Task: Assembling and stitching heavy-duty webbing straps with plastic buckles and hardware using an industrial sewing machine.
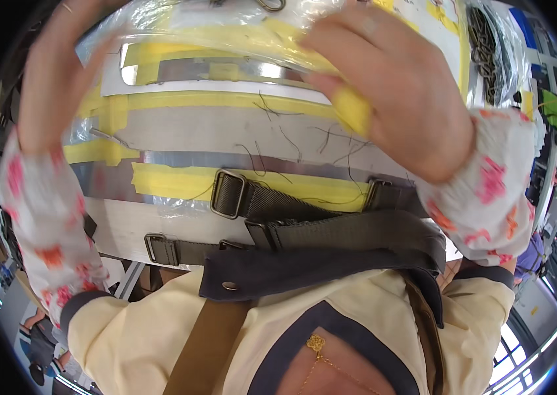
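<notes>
A clear plastic bag (225, 26) is stretched across the frame's top, long axis left-right. Right hand (390, 92) fingers are clamped on its right end; left hand (54, 72) is laid flat, fingers together, at its left. Webbing straps (305, 220) lie below on the bench (225, 131).

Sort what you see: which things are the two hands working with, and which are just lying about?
In hand:
- left hand and right hand on the clear plastic bag
- yellow pad under the right fingers

Lying about:
- grey webbing straps with metal buckles
- yellow tape strips on the metal table
- loose threads
</notes>
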The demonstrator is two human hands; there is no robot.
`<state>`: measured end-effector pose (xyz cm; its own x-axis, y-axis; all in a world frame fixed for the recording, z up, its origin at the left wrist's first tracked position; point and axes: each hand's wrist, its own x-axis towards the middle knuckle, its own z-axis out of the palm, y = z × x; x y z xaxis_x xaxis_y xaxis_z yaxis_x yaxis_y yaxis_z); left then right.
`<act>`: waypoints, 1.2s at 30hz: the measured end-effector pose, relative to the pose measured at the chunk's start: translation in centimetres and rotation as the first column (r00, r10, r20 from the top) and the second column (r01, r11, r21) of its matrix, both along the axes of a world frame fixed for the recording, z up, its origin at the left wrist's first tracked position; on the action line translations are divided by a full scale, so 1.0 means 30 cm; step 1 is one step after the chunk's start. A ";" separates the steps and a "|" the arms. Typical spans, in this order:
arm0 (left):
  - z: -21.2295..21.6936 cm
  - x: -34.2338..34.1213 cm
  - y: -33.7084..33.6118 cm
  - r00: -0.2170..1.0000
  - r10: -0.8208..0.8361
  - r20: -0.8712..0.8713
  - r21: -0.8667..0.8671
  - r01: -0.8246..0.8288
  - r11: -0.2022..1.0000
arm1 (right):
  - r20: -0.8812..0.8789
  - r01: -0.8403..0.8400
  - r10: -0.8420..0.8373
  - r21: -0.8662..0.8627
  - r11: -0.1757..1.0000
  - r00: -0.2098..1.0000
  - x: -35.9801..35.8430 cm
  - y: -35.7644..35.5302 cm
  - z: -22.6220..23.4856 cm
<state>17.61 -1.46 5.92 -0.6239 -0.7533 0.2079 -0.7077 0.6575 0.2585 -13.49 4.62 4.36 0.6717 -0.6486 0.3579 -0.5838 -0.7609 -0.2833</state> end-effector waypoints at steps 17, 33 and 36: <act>0.010 -0.347 0.326 0.915 -0.397 -0.074 0.337 0.398 0.853 | 0.399 -0.261 -0.189 0.826 0.500 0.897 0.046 0.216 -0.089; -0.077 0.124 0.007 0.988 0.084 0.126 -0.452 -0.018 0.892 | 0.179 -0.176 -0.267 0.984 0.037 0.947 -0.127 0.149 0.007; -0.077 0.075 0.010 0.891 0.191 0.411 -0.251 -0.091 0.964 | 0.004 0.210 -0.265 0.600 0.772 0.964 -0.149 0.138 -0.049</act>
<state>19.86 -1.17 3.60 -0.5802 -0.8063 0.1147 -0.8052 0.5468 -0.2294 -17.96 8.77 2.87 0.4539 -0.8854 -0.1003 -0.6767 -0.2693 -0.6853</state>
